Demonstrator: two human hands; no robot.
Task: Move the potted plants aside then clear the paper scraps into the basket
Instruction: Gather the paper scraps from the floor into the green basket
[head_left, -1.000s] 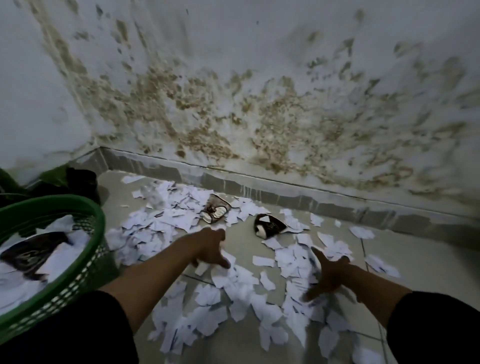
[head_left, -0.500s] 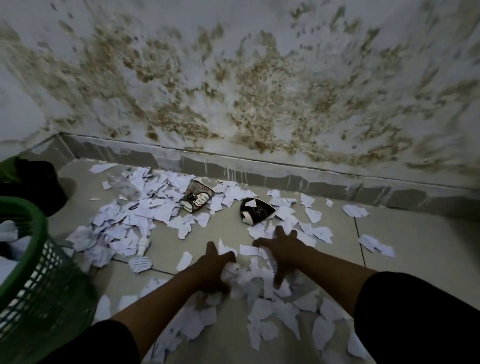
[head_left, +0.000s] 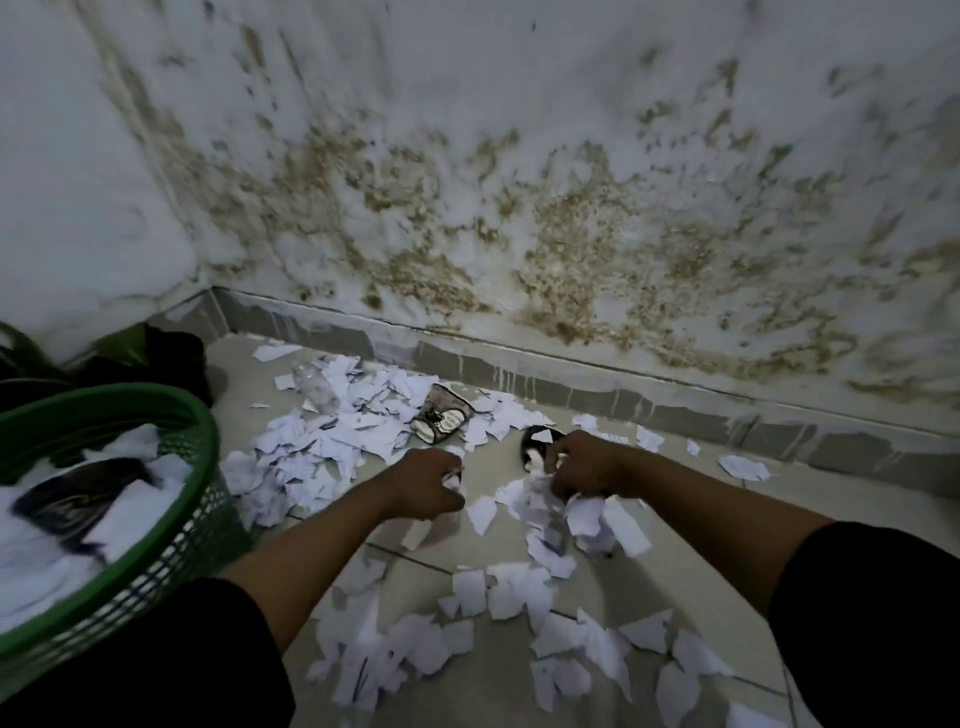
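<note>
**Both fists full of paper above the littered floor**

The left hand (head_left: 426, 483) is curled into a fist, knuckles up, with a wad of white scraps squeezed between the fingers and thumb. The right hand (head_left: 587, 465) is curled the same way just beside it, gripping a larger bunch whose torn ends hang down below the palm. Both forearms reach forward from black sleeves (head_left: 872, 623), and the two hands are near each other but apart.

The paper scraps (head_left: 519, 592) are white, ragged pieces of many shapes, some with faint print. They lie scattered over the tiled floor (head_left: 701, 519): a loose spread under and in front of the hands, and a thicker heap farther left toward the wall. Among them lie a crumpled printed cup (head_left: 441, 415), a dark wrapper (head_left: 535, 447) partly hidden behind the right hand, and a clear plastic bottle (head_left: 317, 387).

The green basket (head_left: 208, 452) stands at the left edge, already holding white paper and a dark wrapper. Behind it, in the corner, a dark pot with green leaves (head_left: 156, 358) stands against the stained wall (head_left: 519, 208).
</note>
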